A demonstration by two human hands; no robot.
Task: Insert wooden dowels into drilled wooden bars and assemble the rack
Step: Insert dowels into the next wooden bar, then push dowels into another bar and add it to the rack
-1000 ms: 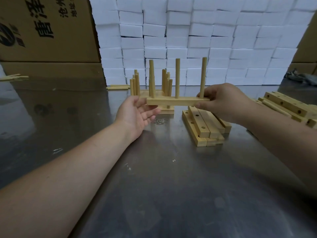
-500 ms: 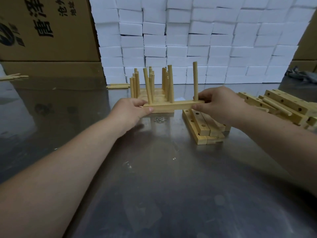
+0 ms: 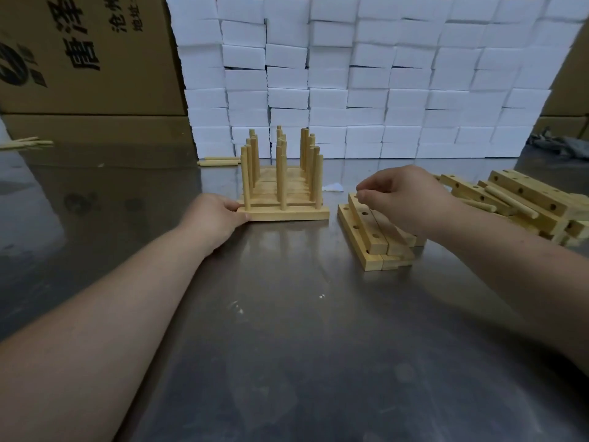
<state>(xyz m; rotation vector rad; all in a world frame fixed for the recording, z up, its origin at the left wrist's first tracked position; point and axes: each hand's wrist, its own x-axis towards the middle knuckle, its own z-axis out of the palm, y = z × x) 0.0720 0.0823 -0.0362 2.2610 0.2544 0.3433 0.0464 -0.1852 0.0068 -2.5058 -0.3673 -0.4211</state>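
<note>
At 12 o'clock on the table (image 3: 287, 314), the front bar (image 3: 287, 215) lies flat, right in front of the other rows (image 3: 280, 188) of bars. Its long side runs from 9 o'clock to 3 o'clock. Its three dowels (image 3: 281, 177) point straight up. My left fingers (image 3: 243, 219) pinch its 9 o'clock end. My right fingers (image 3: 366, 196) are over the pile of drilled bars (image 3: 373, 240) at 1 o'clock. They are bent, tips close, and I cannot tell if they touch the top bar yet. I think I am lining up the front bar and going for a new one. To do it well, I should hold the left end steady, slide the bar flat so the tall dowels do not tip, and make its ends match the rows behind. I should lift only the top bar, slowly, so the pile does not slip
</note>
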